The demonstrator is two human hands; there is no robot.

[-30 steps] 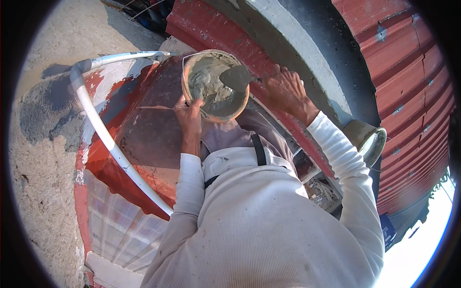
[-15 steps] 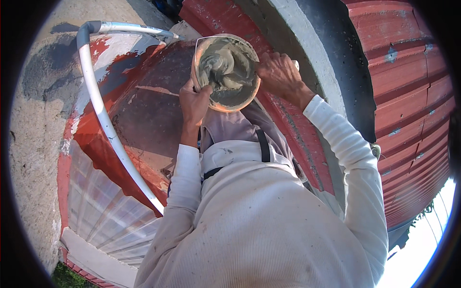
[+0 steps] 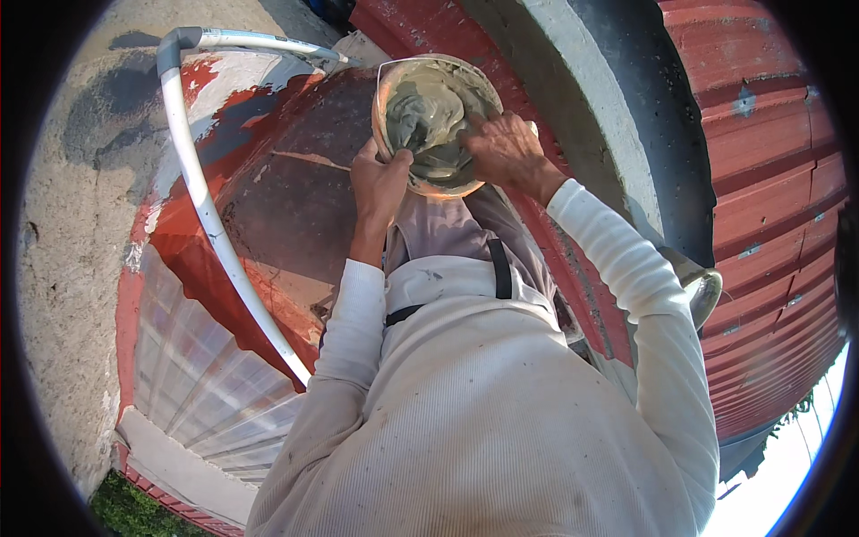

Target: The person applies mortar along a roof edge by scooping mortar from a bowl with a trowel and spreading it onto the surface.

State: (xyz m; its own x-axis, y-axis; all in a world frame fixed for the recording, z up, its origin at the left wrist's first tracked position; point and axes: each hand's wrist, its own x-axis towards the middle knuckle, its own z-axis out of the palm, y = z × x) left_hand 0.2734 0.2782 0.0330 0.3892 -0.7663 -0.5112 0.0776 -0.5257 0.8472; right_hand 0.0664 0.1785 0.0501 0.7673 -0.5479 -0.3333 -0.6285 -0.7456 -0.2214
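Note:
An orange bucket [image 3: 445, 191] with a thin wire handle holds wet grey mortar [image 3: 429, 106]. It is tilted so that its mouth faces me. My left hand [image 3: 380, 179] is closed on the near left part of the rim, the thumb over the edge. At the right side of the mouth, my right hand [image 3: 510, 150] is closed round what looks like a trowel [image 3: 534, 129]; only the pale end of its handle shows clearly. Its working end is hidden by my fingers and the mortar.
A white pipe [image 3: 201, 201] with a grey elbow curves along the left. Red corrugated metal sheets [image 3: 761, 161] rise at the right, beside a curved concrete edge [image 3: 599, 98]. Translucent ribbed sheeting [image 3: 210, 362] lies lower left. Another rounded container [image 3: 704, 295] shows behind my right elbow.
My right hand has moved left and slightly down, farther over the mortar, whose swirls have changed shape. The bucket and my left hand appear slightly farther right; the view has shifted too.

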